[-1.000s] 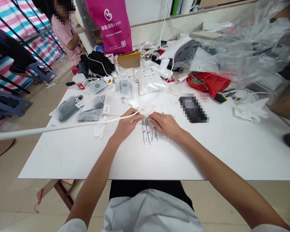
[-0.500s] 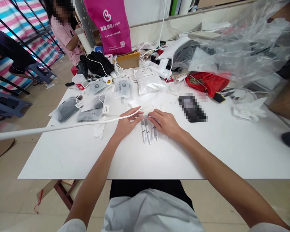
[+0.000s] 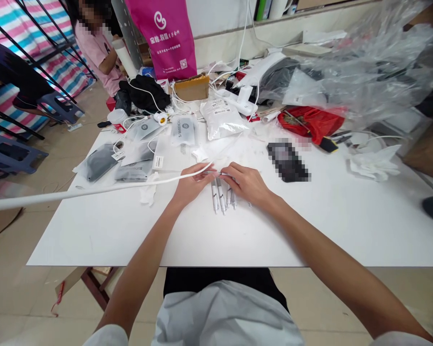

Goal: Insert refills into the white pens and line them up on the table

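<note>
My left hand (image 3: pixel 194 183) and my right hand (image 3: pixel 248 183) meet over the middle of the white table (image 3: pixel 234 245). Between their fingertips is a thin grey pen (image 3: pixel 218 173), held level, with each hand closed on one end. Much of it is covered by the fingers. Just below, several white and grey pens (image 3: pixel 222 199) lie side by side on the table, their upper ends partly under my hands. A white cable (image 3: pixel 130 188) crosses in front of my left hand, close to the camera.
Packed dark items in clear bags (image 3: pixel 100 163) lie to the left. A white plastic pouch (image 3: pixel 223 120), a small cardboard box (image 3: pixel 192 89) and a red bag (image 3: pixel 312 122) sit further back. A blurred dark device (image 3: pixel 287 161) lies right of my hands. Two people (image 3: pixel 97 53) are at far left.
Both hands stay in nearly the same place, with only slight shifts of the left fingers around the pen. The pens on the table have not moved.
</note>
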The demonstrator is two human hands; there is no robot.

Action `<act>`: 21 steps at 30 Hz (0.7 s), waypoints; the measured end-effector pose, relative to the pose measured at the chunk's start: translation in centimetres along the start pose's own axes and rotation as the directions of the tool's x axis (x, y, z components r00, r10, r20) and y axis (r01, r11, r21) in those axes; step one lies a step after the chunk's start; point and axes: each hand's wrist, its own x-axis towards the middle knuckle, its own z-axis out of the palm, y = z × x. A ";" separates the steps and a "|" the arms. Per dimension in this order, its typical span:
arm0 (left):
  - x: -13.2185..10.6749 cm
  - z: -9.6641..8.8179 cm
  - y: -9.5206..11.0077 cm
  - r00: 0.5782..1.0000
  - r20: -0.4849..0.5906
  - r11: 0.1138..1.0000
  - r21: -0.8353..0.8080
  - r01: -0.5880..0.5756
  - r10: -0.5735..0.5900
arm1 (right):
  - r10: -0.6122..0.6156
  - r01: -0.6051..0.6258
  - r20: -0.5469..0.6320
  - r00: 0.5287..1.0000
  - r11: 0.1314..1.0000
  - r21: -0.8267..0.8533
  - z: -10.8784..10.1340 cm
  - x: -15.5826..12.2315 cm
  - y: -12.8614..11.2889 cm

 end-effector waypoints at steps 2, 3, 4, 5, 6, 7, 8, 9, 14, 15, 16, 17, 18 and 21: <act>0.0 0.1 0.0 1.000 -0.005 0.999 0.034 0.012 -0.012 | -0.004 0.004 -0.002 1.000 1.000 0.001 0.0 0.0 0.0; 0.0 0.1 -0.1 1.000 0.000 0.999 0.036 -0.005 0.005 | -0.006 0.006 -0.003 1.000 1.000 0.003 0.0 0.0 0.0; 0.0 0.1 -0.1 1.000 0.000 1.000 0.023 -0.016 0.016 | -0.006 0.006 -0.007 1.000 1.000 0.006 0.0 0.0 0.0; 0.0 0.2 -0.1 1.000 -0.005 1.000 0.005 -0.005 0.005 | -0.004 0.004 -0.012 1.000 1.000 0.011 0.0 0.0 0.0; 0.0 0.2 -0.2 1.000 -0.011 1.000 -0.009 0.025 -0.025 | -0.003 0.003 -0.017 1.000 1.000 0.016 0.1 0.0 0.0; -0.1 0.2 -0.2 0.998 -0.018 0.998 -0.012 0.056 -0.056 | -0.003 0.003 -0.020 1.000 1.000 0.020 0.1 0.0 0.0; -0.1 0.2 -0.2 0.997 -0.018 0.997 -0.003 0.072 -0.072 | -0.003 0.003 -0.021 1.000 1.000 0.021 0.1 0.0 0.0; -0.1 0.3 -0.2 0.998 -0.011 0.998 0.008 0.062 -0.062 | -0.003 0.004 -0.019 1.000 1.000 0.023 0.1 0.0 0.1; 0.0 0.2 -0.4 0.999 -0.020 0.999 -0.013 0.035 -0.036 | 0.006 -0.006 -0.020 1.000 1.000 0.021 0.1 0.0 0.0; 0.0 0.2 -0.4 0.998 -0.032 0.999 -0.005 0.047 -0.048 | 0.005 -0.005 -0.019 1.000 1.000 0.016 0.0 0.0 0.0; 0.0 0.1 -0.5 0.998 -0.039 0.999 0.009 0.044 -0.044 | 0.003 -0.003 -0.015 1.000 1.000 0.015 0.0 0.0 0.0; 0.0 0.0 -0.5 0.999 -0.043 0.999 0.023 0.028 -0.027 | 0.001 -0.001 -0.009 1.000 1.000 0.018 0.0 0.0 0.0; 0.0 0.0 -0.6 0.999 -0.045 0.999 0.033 0.006 -0.005 | 0.003 -0.002 -0.006 1.000 1.000 0.026 0.0 0.0 0.0; 0.0 -0.1 -0.4 0.999 -0.041 1.000 0.005 0.005 -0.005 | 0.022 -0.022 -0.006 1.000 0.997 0.071 0.0 0.0 0.1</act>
